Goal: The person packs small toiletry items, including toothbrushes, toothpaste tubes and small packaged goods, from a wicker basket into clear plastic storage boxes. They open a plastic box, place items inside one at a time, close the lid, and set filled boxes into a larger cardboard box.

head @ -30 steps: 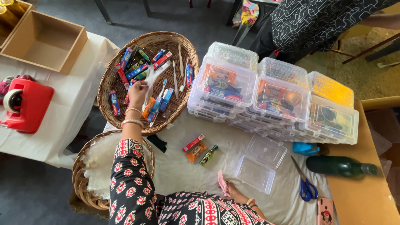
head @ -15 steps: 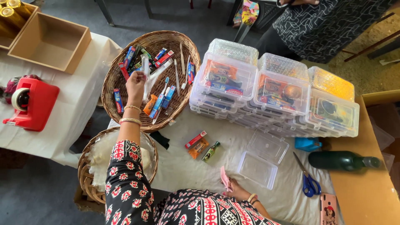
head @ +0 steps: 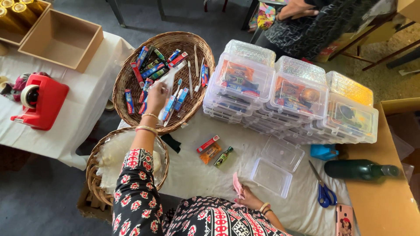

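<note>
Head view: the left hand reaches over the round woven wicker basket, fingers pinched together on a clear-wrapped white toothbrush, lifted just above the heap of small toothpaste tubes and toothbrushes lying there loose for easy picking. The right hand rests low on the white tablecloth, fingers closed on a thin pink flat packet, just beside the open empty clear plastic box, whose lid lies flat back so both hands can drop things in. A small red tube, an orange sachet and a tiny green bottle lie together near that box, within reach. Behind them stand stacked, filled, shut clear plastic boxes, set out of the way
</note>
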